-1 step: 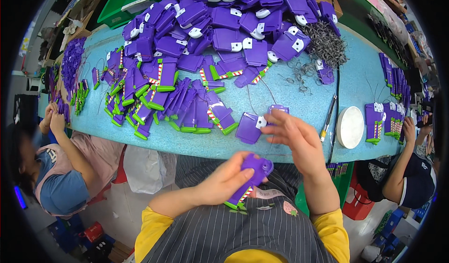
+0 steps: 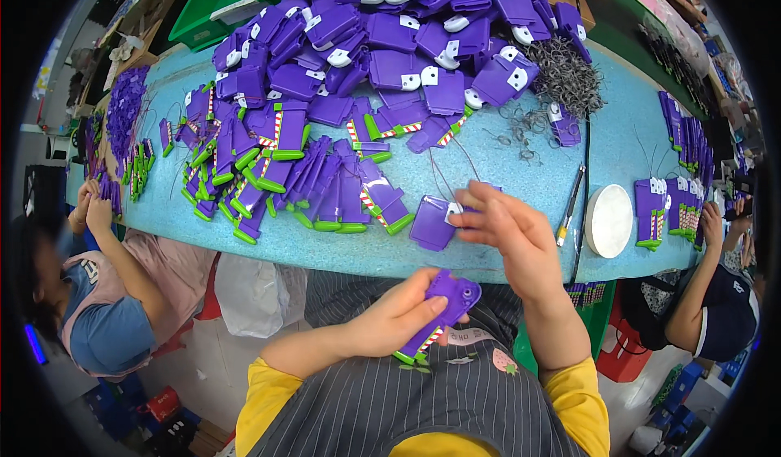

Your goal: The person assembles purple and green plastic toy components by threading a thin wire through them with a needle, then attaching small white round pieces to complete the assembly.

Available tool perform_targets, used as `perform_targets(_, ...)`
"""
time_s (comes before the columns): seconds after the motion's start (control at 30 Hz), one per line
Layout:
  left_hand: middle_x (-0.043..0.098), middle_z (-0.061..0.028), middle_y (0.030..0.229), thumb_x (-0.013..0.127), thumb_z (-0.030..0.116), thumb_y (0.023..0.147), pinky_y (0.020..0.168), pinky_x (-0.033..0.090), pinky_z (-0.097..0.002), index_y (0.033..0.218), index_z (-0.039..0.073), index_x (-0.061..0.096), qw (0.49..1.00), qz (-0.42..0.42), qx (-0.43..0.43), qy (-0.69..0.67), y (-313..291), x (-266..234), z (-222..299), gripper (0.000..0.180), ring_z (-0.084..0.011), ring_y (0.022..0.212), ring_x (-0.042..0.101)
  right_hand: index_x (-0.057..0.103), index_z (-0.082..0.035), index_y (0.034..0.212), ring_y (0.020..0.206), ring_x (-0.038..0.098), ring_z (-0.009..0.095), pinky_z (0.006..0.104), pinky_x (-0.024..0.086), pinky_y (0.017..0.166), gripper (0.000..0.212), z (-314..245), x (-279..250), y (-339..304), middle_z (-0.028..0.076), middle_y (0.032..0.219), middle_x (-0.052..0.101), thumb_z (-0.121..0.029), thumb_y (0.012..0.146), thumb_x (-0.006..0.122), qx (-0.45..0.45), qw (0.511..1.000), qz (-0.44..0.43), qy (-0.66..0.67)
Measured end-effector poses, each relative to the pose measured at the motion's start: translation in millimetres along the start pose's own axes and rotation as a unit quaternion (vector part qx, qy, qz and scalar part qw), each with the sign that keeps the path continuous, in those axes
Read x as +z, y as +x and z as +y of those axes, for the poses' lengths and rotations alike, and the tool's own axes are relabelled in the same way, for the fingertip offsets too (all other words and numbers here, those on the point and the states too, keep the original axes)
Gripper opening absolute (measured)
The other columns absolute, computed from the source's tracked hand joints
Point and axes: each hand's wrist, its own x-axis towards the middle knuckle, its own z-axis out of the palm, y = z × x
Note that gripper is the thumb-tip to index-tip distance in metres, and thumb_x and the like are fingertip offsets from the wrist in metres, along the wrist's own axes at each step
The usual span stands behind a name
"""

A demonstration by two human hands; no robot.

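My left hand (image 2: 403,311) is closed around a purple plastic panel (image 2: 455,294) held over my lap. Its upper end, with a small round hole, sticks out past my thumb; the lower end carries a red-and-white striped strip and a green edge. Over the table's near edge is my right hand (image 2: 517,233), its fingers bent and drawn together. Thin dark wires run toward its fingertips, but what lies between them is too small to make out. Just left of those fingertips a purple panel with a white corner (image 2: 431,223) lies on the table, partly covered by the hand.
A large heap of purple panels with white corners (image 2: 399,38) fills the back. Striped, green-edged panels (image 2: 277,172) lie in front. Grey wire springs (image 2: 565,75), a slim pen-like tool (image 2: 571,205) and a white round dish (image 2: 608,221) are at right. Other people work on both sides.
My right fingers have drawn closer together and shifted slightly left. The panel in my left hand has moved slightly right, showing more of its holed end. Another thin wire shows by the right fingertips.
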Motion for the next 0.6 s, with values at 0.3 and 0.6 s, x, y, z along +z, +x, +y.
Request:
perform_targets(0.3,0.057,-0.0124,0.11,0.042,0.008,0.095,0.086,0.05,-0.0332,0.121,-0.002,0.041,0.98,0.098,0.105,-0.136,5,-13,11,0.028,-0.0185,0.096,0.06,0.065,0.003,0.096,0.055,0.053,0.014,0.0238,0.04,0.048,0.021,-2,23,-23,0.009,0.072,0.059,0.004,0.075,0.066,-0.356,0.852,0.101,-0.371)
perform_targets(0.6,0.052,-0.01,0.119,0.04,0.001,0.094,0.092,0.043,-0.028,0.126,-0.004,0.038,0.948,0.114,0.294,-0.043,9,9,-8,0.033,-0.0129,0.107,0.051,0.064,0.001,0.091,0.042,0.042,0.014,0.0271,0.031,0.039,0.026,21,21,-27,0.002,0.054,0.046,0.007,0.066,0.07,-0.45,0.737,0.148,-0.482)
